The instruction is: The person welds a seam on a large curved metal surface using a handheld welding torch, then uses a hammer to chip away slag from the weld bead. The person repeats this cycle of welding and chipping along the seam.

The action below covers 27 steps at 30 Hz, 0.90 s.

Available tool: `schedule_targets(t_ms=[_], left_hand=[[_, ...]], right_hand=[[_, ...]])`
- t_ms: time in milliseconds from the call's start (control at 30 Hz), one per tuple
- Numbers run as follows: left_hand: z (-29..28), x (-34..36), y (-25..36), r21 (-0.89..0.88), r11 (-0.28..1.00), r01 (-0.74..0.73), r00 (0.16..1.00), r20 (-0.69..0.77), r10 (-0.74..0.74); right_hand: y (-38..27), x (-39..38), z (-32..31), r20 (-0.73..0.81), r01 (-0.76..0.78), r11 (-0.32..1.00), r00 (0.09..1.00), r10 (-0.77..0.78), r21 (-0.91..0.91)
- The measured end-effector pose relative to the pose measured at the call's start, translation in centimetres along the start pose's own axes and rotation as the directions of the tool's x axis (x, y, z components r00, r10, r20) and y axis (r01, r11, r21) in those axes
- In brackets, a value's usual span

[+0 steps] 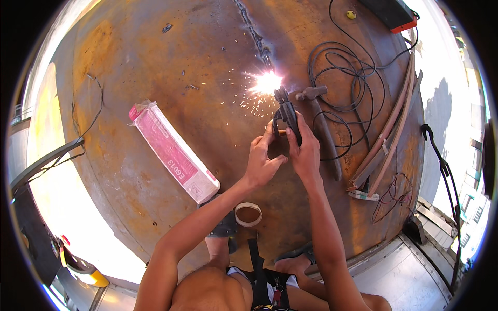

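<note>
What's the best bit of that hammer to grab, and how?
Probably the lower hammer handle, fingers wrapping from the near right side: it's long and slim, its free end points nearest us, and the sparks are up on the left.

My feed shows bare forearms and black shorts with white patches. I see a red tag and dark footwear.

Downward fisheye view from head height

The box lies on the metal sheet, left of the electrode holder. Right of the electrode holder lie the hammer and cable coil
</note>
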<state>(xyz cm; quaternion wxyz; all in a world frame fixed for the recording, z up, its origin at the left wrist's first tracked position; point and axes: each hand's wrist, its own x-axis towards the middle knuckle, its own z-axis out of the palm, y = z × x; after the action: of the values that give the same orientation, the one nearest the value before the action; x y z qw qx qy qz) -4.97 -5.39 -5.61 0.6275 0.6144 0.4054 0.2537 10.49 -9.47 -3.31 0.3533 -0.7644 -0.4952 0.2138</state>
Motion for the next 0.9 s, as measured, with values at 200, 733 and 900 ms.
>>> schedule_targets(t_ms=[200,733,900], left_hand=[[-0.3,0.04,0.31,-0.016,1.0,0.007,0.999,0.044,-0.007],[-0.17,-0.01,0.3,-0.023,1.0,0.003,1.0,0.018,-0.003],[-0.37,0.05,0.13,-0.031,0.999,-0.008,0.999,0.043,0.009]], right_hand=[[-0.04,-0.02,-0.1,-0.001,0.015,1.0,1.0,-0.015,0.0],[-0.19,-0.02,-0.19,0.007,-0.006,1.0,1.0,0.006,0.031],[-0.22,0.0,-0.14,0.002,-0.004,1.0,1.0,0.004,0.022]])
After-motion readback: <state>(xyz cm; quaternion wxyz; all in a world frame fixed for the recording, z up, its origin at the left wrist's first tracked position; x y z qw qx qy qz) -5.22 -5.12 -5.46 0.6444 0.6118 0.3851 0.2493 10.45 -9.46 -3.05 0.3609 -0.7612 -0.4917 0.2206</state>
